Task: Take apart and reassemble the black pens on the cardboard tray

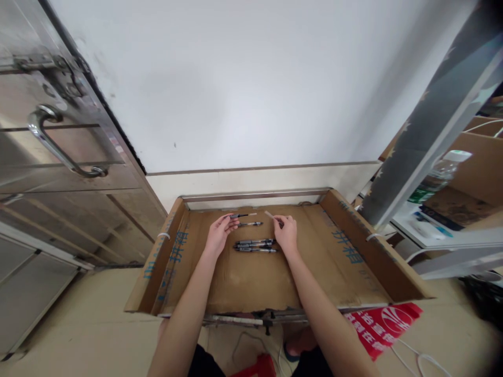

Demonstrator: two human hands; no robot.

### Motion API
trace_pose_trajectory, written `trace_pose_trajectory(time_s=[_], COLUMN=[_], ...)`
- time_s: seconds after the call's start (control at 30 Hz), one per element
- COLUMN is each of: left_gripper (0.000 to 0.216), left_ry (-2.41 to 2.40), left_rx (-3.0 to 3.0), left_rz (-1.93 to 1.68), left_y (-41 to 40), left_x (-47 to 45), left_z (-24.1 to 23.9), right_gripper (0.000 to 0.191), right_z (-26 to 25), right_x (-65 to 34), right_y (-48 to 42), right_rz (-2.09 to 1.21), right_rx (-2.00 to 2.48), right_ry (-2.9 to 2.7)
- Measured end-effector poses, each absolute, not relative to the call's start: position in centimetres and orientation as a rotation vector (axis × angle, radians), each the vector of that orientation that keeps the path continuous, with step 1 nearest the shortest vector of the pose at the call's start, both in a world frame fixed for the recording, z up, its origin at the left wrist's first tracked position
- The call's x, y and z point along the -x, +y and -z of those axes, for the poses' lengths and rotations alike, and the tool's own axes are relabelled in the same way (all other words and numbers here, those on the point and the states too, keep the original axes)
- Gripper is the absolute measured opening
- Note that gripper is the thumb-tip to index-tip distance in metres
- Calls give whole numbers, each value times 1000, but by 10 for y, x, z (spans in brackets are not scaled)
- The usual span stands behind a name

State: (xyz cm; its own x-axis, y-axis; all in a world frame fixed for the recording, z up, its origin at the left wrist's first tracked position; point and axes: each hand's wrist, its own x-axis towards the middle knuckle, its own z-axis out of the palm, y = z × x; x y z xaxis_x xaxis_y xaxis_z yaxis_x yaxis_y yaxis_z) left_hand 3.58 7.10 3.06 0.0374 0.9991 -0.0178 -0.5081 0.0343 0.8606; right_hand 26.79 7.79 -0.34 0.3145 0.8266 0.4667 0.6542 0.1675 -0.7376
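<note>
Left hand (219, 232): fingers pinching a dark pen (236, 216), held above the cardboard tray (251, 288), its thin pale end pointing toward the right hand (287, 233). Right hand: fingertips closed on a slender pale piece (269, 214), apart from the pen; too small to identify. A single pen (253, 224) lies just beside the left hand; a bundle of pens (255, 245) lies nearer the body, between the forearms. Assessment: pens likely light, stiff and smooth, prone to rolling; best gripped mid-barrel, the thin end probably the fragile part. Raised side walls (380, 256) bound the tray left and right; the near edge shows no raised wall. Bare cardboard offers open room on both sides of the bundle.
</note>
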Motion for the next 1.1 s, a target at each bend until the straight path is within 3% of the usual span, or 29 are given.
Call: trace_pose_trajectory(time_s=[0.2,0.33,1.1], left_gripper=[27,26,35], left_ry=[819,821,855], left_rx=[-798,-790,-942], left_rz=[-1398,-1422,-1319], left_y=[72,72,70], left_x=[-36,-35,-42], left_z=[-30,-30,-29], right_gripper=[31,35,20], right_z=[-7,-12,-14], right_x=[-260,-254,-249], right_y=[80,76,73], right_rz=[-785,-997,-1127], right_rx=[1193,1094,899], right_ry=[-1143,-1059,-1124])
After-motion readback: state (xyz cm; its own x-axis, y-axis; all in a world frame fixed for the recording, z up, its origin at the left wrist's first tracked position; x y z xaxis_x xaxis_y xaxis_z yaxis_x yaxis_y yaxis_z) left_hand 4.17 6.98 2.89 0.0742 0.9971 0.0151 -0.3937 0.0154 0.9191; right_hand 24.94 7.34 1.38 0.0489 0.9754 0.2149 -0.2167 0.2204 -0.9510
